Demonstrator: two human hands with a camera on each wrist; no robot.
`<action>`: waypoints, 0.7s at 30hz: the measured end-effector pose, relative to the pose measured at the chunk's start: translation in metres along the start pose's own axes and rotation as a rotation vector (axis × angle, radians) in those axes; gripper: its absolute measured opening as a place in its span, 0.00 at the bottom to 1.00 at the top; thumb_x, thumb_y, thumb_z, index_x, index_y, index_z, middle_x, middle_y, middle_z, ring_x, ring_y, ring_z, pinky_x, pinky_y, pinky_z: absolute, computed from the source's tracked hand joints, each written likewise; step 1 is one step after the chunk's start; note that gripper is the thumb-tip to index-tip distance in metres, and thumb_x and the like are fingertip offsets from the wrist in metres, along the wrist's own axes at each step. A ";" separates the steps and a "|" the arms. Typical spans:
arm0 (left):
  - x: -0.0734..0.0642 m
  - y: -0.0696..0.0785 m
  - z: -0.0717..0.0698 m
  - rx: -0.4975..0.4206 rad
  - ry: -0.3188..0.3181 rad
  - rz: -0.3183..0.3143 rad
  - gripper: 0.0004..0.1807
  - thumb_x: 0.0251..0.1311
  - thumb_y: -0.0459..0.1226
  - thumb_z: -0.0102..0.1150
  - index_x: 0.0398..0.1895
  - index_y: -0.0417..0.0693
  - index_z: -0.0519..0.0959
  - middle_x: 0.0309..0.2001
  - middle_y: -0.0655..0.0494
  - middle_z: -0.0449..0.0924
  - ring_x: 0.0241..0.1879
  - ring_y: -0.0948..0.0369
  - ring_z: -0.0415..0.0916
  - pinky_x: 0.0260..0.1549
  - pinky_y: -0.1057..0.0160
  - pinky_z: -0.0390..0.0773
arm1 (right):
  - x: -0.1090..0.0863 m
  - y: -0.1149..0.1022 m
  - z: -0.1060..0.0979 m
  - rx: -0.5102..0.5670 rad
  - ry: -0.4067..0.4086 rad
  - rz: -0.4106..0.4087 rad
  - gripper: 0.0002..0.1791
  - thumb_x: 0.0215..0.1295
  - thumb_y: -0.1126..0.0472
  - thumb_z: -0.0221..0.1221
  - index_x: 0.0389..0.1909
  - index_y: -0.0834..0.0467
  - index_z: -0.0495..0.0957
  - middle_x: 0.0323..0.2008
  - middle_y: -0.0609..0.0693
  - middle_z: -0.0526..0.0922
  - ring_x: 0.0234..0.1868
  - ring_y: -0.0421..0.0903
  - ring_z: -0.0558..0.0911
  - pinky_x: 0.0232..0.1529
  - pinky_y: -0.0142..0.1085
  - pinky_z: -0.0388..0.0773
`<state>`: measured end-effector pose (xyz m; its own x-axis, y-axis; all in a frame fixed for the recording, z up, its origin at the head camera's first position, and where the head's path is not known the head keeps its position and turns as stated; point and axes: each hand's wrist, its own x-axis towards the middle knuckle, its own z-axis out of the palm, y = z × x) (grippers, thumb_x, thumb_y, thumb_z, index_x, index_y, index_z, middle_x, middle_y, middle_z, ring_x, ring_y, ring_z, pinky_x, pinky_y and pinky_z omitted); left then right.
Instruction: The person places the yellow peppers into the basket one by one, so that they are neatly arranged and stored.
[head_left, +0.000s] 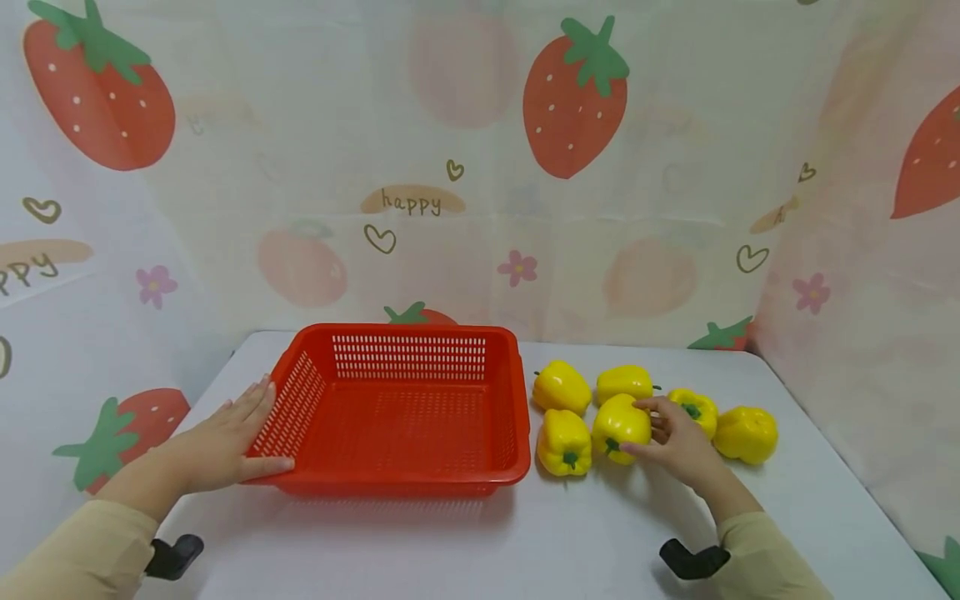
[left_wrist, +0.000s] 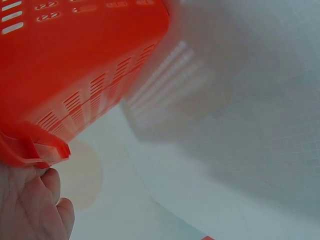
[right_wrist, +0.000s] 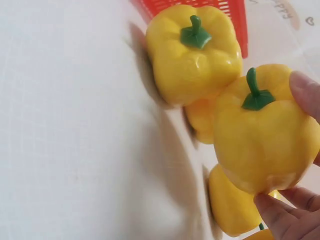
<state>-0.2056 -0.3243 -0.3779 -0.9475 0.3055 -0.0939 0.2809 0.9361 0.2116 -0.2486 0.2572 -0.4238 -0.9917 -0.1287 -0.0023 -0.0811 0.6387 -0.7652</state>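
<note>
We've got the right hand (head_left: 678, 446) gripping a yellow pepper (head_left: 619, 423), thumb one side, fingers the other. Around it in the head view we count five loose yellow peppers (head_left: 565, 442): one at nine o'clock, one at ten, one at twelve, two toward three. Farther out at nine, red basket (head_left: 397, 481); left hand (head_left: 221, 442) lies on its nine o'clock side, fingers straight. White worktop (head_left: 585, 542) underneath, strawberry-print backdrop (head_left: 480, 283) at twelve
</note>
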 end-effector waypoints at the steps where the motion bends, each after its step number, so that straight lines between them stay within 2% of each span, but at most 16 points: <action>1: 0.000 0.000 0.000 -0.002 0.000 -0.001 0.62 0.44 0.68 0.53 0.70 0.35 0.40 0.70 0.36 0.37 0.67 0.40 0.38 0.60 0.35 0.46 | 0.000 -0.001 -0.001 -0.003 0.000 0.000 0.46 0.44 0.38 0.66 0.60 0.58 0.61 0.63 0.61 0.60 0.60 0.64 0.66 0.58 0.55 0.65; 6: 0.000 0.002 -0.002 -0.010 -0.001 -0.003 0.62 0.44 0.67 0.54 0.70 0.35 0.40 0.70 0.36 0.37 0.67 0.40 0.38 0.60 0.34 0.46 | -0.002 -0.004 -0.003 -0.006 -0.003 -0.011 0.46 0.45 0.38 0.65 0.61 0.58 0.61 0.63 0.61 0.61 0.59 0.64 0.66 0.58 0.55 0.65; 21: -0.002 0.004 -0.003 -0.014 0.000 -0.003 0.61 0.45 0.65 0.56 0.70 0.34 0.40 0.70 0.36 0.38 0.67 0.40 0.38 0.59 0.34 0.46 | -0.001 -0.020 -0.018 0.073 -0.013 -0.081 0.41 0.48 0.45 0.67 0.60 0.57 0.61 0.61 0.61 0.62 0.57 0.64 0.69 0.51 0.50 0.73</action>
<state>-0.2032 -0.3212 -0.3742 -0.9484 0.3028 -0.0941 0.2760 0.9344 0.2250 -0.2478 0.2581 -0.3967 -0.9808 -0.1876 0.0538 -0.1531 0.5686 -0.8082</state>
